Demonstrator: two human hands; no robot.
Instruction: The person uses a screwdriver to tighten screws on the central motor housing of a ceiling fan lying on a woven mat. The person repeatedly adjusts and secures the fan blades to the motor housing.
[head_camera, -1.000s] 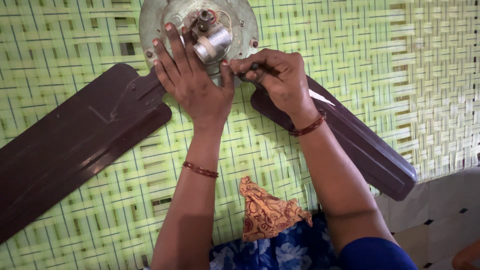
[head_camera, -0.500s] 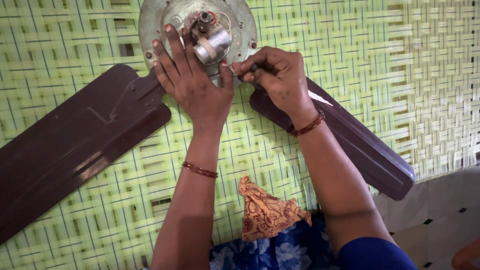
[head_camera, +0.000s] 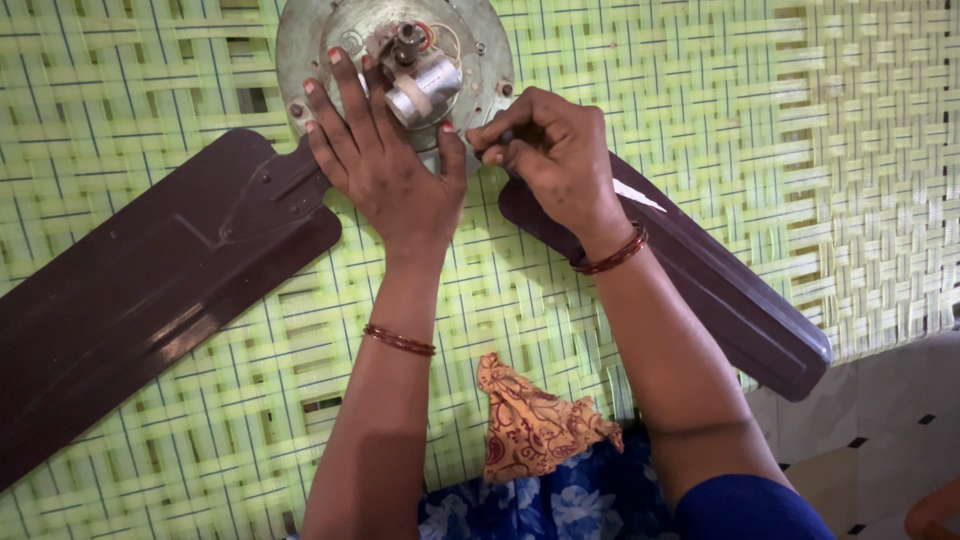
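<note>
Your left hand (head_camera: 385, 165) lay open on the fan motor housing (head_camera: 300, 40); your right hand (head_camera: 550, 150) pinched a small dark tool (head_camera: 503, 138) beside it.

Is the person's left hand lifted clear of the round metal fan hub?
No, the left hand lies flat with fingers spread on the round metal fan hub, beside its small silver cylinder.

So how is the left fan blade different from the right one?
The left blade looks wider and runs off the picture's left edge, while the right blade looks narrower and its rounded tip shows. The left blade lies bare; the right hand and wrist lie over the right blade. The right blade has a white mark; the left has none. Both are dark brown, glossy, and lie on the green woven mat.
</note>
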